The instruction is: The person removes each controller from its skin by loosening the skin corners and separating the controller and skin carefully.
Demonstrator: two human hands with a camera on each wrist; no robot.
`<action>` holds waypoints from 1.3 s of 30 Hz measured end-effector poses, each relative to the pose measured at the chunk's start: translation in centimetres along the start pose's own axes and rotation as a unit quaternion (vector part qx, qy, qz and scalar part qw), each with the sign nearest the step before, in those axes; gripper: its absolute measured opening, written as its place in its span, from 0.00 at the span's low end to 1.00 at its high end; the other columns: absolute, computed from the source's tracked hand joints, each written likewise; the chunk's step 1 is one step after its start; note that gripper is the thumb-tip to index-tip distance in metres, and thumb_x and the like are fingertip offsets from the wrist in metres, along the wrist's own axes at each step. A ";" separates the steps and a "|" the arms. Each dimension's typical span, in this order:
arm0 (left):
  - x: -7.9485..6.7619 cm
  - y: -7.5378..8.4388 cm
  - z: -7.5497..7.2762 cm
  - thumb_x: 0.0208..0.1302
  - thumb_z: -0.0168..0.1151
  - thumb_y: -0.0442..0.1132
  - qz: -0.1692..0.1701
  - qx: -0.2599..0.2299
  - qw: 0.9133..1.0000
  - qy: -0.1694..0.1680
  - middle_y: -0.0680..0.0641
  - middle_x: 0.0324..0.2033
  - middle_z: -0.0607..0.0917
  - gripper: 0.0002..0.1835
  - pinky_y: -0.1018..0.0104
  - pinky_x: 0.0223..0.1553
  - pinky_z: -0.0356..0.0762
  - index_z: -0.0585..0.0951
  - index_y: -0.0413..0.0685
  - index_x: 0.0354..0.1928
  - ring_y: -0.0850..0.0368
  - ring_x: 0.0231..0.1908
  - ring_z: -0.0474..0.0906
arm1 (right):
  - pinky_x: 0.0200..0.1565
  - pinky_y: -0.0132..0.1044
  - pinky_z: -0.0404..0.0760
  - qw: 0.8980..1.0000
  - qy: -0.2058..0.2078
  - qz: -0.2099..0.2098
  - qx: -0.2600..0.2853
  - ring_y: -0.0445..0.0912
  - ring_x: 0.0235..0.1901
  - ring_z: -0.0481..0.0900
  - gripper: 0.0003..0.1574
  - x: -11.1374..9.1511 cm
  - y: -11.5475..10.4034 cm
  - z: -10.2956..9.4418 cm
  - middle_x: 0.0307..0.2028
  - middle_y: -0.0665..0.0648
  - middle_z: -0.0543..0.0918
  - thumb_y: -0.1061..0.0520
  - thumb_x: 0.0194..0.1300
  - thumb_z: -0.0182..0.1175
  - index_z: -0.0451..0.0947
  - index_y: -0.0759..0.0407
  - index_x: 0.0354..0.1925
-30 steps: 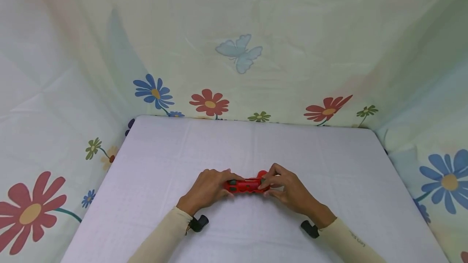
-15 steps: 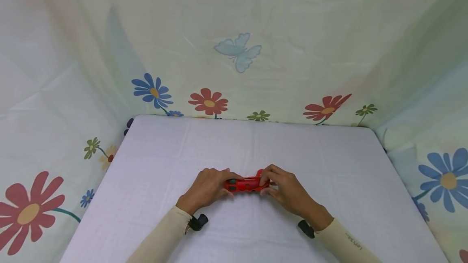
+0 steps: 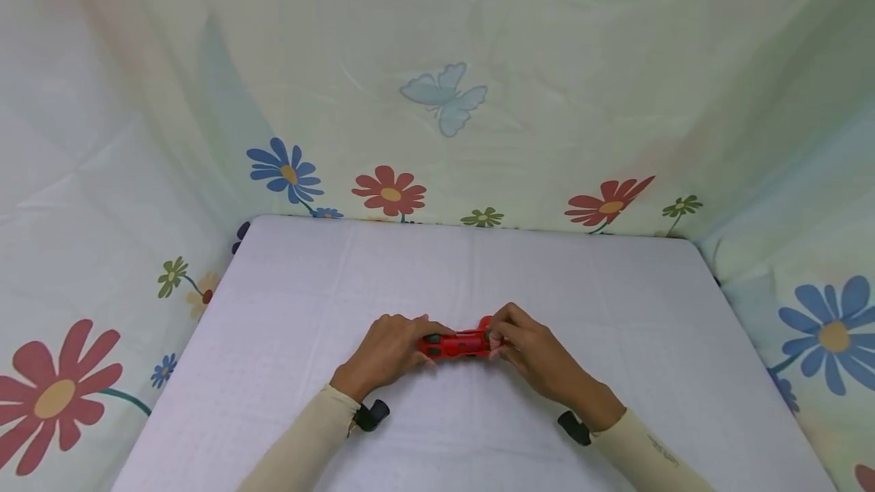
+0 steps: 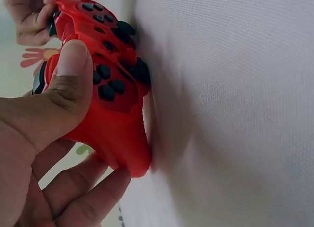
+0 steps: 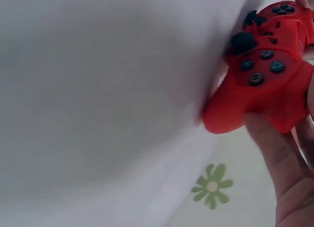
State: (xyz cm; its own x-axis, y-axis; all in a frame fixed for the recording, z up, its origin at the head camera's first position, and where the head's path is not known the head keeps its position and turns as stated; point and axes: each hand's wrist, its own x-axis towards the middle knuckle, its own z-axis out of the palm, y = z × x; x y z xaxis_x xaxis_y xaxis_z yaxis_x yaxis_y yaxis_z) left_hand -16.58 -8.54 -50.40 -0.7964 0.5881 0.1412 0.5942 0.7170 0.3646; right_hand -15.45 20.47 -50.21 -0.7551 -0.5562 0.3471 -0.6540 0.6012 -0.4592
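A white tablecloth (image 3: 472, 272) lay beneath the red game controller (image 3: 463, 345). At the controller's left end the left hand (image 3: 387, 350) gripped it, fingers curled and thumb beside the directional pad (image 4: 117, 86); at its right end the right hand (image 3: 535, 350) pinched it with bent fingers.

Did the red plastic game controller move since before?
No, the controller hasn't noticeably shifted any way against the back edge of the white cloth-covered table.

Left hand (image 3: 384, 350): fingers (image 3: 434, 329) grip red controller (image 3: 461, 345), left end; right hand (image 3: 536, 350): right end. Table (image 3: 547, 279) beneath controller; flowered cloth (image 3: 547, 120) beyond.
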 end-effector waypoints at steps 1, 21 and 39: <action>0.0 0.0 0.1 0.54 0.83 0.51 -0.001 -0.001 1.000 -0.002 0.51 0.53 0.92 0.32 0.64 0.41 0.79 0.85 0.72 0.63 0.60 0.34 0.85 | 0.46 0.31 0.88 1.000 0.002 0.002 0.008 0.38 0.47 0.82 0.20 -0.3 0.2 0.0 0.45 0.45 0.76 0.62 0.55 0.80 0.77 0.48 0.34; 0.3 0.3 -0.3 0.58 0.82 0.49 0.001 -0.026 1.000 -0.016 0.51 0.55 0.92 0.31 0.60 0.47 0.82 0.84 0.70 0.65 0.54 0.46 0.90 | 0.56 0.47 0.88 0.988 0.005 0.104 0.113 0.42 0.55 0.84 0.32 -1.3 1.0 -0.2 0.52 0.40 0.84 0.56 0.52 0.84 0.82 0.42 0.53; 2.4 1.2 -1.2 0.64 0.77 0.56 0.050 -0.016 0.999 0.009 0.64 0.28 0.84 0.08 0.74 0.28 0.69 0.90 0.65 0.39 0.69 0.29 0.71 | 0.48 0.42 0.84 0.994 -0.003 0.106 0.033 0.38 0.45 0.77 0.27 -0.4 0.4 0.8 0.46 0.38 0.87 0.53 0.53 0.82 0.88 0.39 0.52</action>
State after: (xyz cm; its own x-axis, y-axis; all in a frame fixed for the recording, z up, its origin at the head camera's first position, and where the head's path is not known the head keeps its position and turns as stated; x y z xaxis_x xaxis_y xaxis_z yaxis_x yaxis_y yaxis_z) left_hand -17.89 -6.69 -48.51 -0.7354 0.6489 0.1952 0.6670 0.6424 0.3775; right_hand -15.36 20.43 -51.20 -0.8748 -0.4253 0.2320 -0.4761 0.6664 -0.5738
